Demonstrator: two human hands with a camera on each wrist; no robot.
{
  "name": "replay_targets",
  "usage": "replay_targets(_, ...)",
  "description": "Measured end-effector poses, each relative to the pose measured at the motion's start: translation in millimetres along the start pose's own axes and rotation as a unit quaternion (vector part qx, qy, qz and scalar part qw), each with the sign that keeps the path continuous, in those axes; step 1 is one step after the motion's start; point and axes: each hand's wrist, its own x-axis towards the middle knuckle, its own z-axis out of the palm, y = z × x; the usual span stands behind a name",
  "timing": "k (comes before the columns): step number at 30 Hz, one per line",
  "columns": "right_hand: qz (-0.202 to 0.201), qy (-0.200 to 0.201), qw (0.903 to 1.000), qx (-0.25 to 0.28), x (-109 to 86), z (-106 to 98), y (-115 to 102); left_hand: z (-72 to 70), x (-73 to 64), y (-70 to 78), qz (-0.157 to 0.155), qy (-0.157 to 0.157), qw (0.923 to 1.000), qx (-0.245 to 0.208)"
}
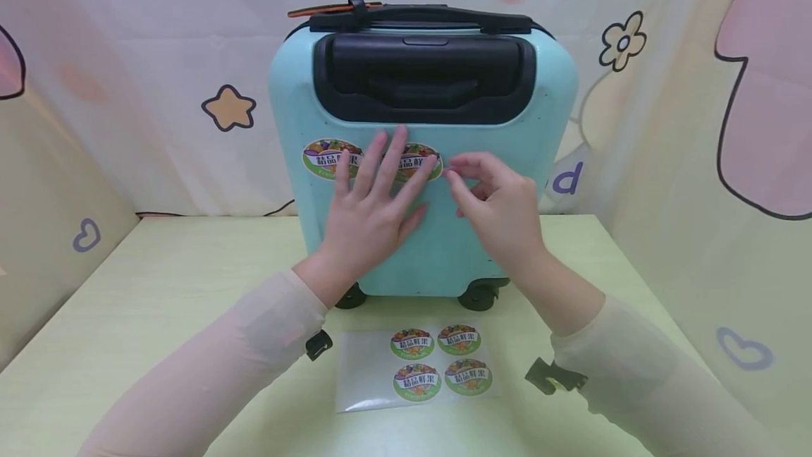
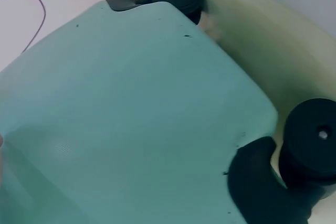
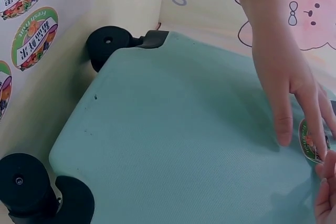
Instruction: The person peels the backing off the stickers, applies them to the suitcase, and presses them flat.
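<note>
A light-blue suitcase (image 1: 406, 245) stands upright, two oval fruit stickers on its front below the black handle recess. Over them my left hand (image 1: 371, 221) lies with fingers spread, its fingertips touching the suitcase and partly covering both stickers. The left sticker (image 1: 320, 159) lies flat by the little finger. At the right edge of the other sticker (image 1: 434, 169), my right hand (image 1: 501, 206) pinches with thumb and index finger. In the right wrist view, that sticker (image 3: 306, 139) shows between the left hand (image 3: 278, 72) and the right fingertips (image 3: 321, 203).
A sheet (image 1: 368, 372) with several more oval fruit stickers lies on the pale table (image 1: 222, 288), in front of the suitcase. Black wheels (image 1: 480, 296) support the case. A patterned cloth (image 1: 158, 90) hangs behind and at the sides.
</note>
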Motion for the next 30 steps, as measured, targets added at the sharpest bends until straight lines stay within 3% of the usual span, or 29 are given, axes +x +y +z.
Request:
replay_targets(11,0.004,-0.003,1.0000,0.005,-1.7,0,0,4.4,-14.7,3.0,0.012,-0.038,0.9990,0.020)
replay_targets(19,0.011,-0.004,0.9999,0.003,-3.4,0,1,5.3,-20.1,3.0,0.024,-0.028,0.9993,0.009)
replay_targets(25,0.013,-0.008,0.9999,-0.001,-5.0,0,2,1.4,-5.3,0.2,-0.002,-0.002,0.9996,-0.030)
replay_targets(30,0.010,-0.010,0.9999,0.004,-6.1,0,3,0.6,6.3,1.3,-0.018,0.008,0.9996,-0.022)
